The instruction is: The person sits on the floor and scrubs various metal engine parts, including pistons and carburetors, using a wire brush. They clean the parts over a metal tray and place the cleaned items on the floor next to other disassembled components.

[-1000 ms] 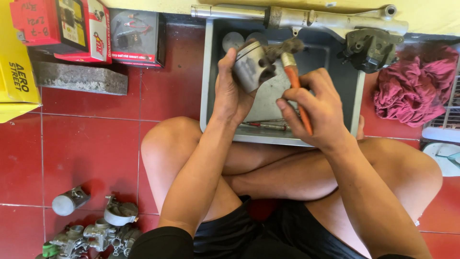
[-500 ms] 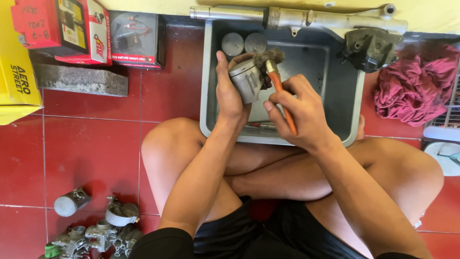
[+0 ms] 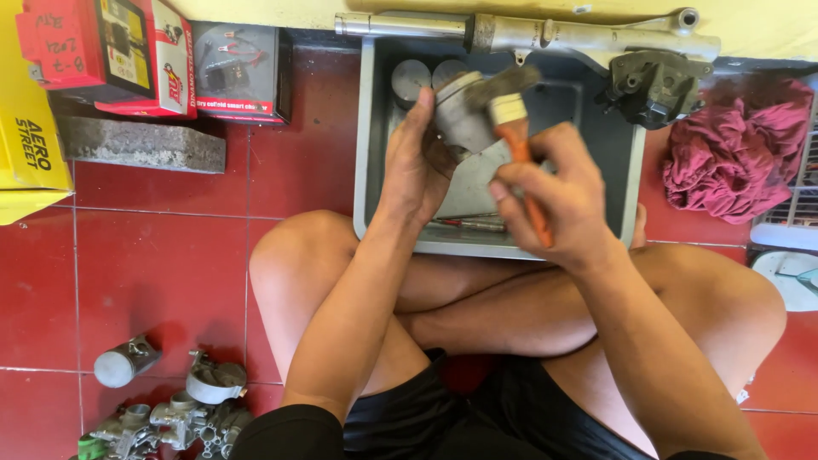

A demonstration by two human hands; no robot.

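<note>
- Piston [image 3: 460,115] is in the left hand [image 3: 413,166], held up over the far left part of the grey metal tray [image 3: 609,162]. Fingers are curled round its side with the thumb up along the left, so a proper closed grip.
- Its long axis tilts from near-left to far-right, and the flat crown looks like it faces up and away toward the tray's far edge. The open end is turned down into the palm, so I can't really see it.
- Right hand [image 3: 558,200] is wrapped shut around the orange handle of a paintbrush [image 3: 515,128]. The handle runs from the fist up toward the far edge, and the dark bristles point far-right, touching the top of the piston.
- Right hand and brush are motion-blurred, so the exact finger placement is hard to make out.
- Two round grey discs [image 3: 411,78] sit in the tray's far left corner, partly hidden behind the piston.
- A thin red-handled tool [image 3: 469,224] lies along the tray's near edge, mostly covered by both wrists.
- A long metal tube [image 3: 528,32] lies across the far edge of the tray.
- A crumpled maroon rag [image 3: 733,153] sits on the red tile floor [image 3: 153,255] right of the tray, and a pile of metal engine parts [image 3: 170,413] at the bottom left is cut off by the frame.
</note>
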